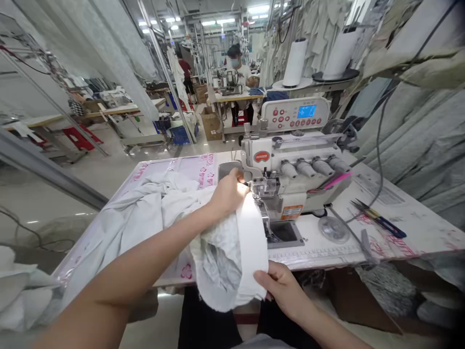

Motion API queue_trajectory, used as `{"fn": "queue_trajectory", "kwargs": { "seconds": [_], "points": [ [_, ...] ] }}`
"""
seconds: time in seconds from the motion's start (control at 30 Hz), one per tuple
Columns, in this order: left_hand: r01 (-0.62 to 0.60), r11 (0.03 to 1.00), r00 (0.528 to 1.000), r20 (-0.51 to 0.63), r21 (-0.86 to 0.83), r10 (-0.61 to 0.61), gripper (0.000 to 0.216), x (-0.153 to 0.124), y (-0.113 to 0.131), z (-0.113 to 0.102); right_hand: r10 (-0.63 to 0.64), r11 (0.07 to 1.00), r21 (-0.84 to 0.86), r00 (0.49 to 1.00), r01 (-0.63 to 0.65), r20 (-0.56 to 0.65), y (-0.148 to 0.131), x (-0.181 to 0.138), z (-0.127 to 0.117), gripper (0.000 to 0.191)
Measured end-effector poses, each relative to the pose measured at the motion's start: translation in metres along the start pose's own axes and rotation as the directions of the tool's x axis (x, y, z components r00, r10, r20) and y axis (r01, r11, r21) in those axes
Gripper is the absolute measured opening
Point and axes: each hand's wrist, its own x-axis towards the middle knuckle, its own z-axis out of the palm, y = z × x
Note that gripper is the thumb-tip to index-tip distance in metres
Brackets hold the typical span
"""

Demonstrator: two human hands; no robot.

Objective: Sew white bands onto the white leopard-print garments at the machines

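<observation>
Head view: R hand (282, 287) pinching lower end of white band (252, 237); L hand (229, 193) at upper end, nr sewing machine (286, 157), grip unclear. Pale cloth (136, 218) heaped on bench (421, 224).

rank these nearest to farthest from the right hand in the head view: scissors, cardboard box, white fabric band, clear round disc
1. White fabric band: pinched in the right hand, at its fingertips.
2. Clear round disc: ahead and to the right.
3. Scissors: farther right, past the disc.
4. Cardboard box: far ahead, left of centre.
</observation>
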Motion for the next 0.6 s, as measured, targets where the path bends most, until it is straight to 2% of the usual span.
{"fn": "queue_trajectory", "kwargs": {
  "seconds": [0.2, 0.6],
  "points": [
    [-0.084, 0.995, 0.996, 0.013, -0.058, 0.085, 0.022, 0.021, 0.002, 0.007, -0.018, 1.0, 0.01, 0.999, 0.019, -0.038, -0.013, 0.012, -0.008, 0.034],
    [-0.176, 0.982, 0.984, -0.003, -0.067, 0.176, 0.027, 0.032, -0.004, 0.009, -0.036, 0.999, 0.006, 0.999, 0.036, -0.031, -0.024, 0.025, -0.011, 0.031]
  ]
}}
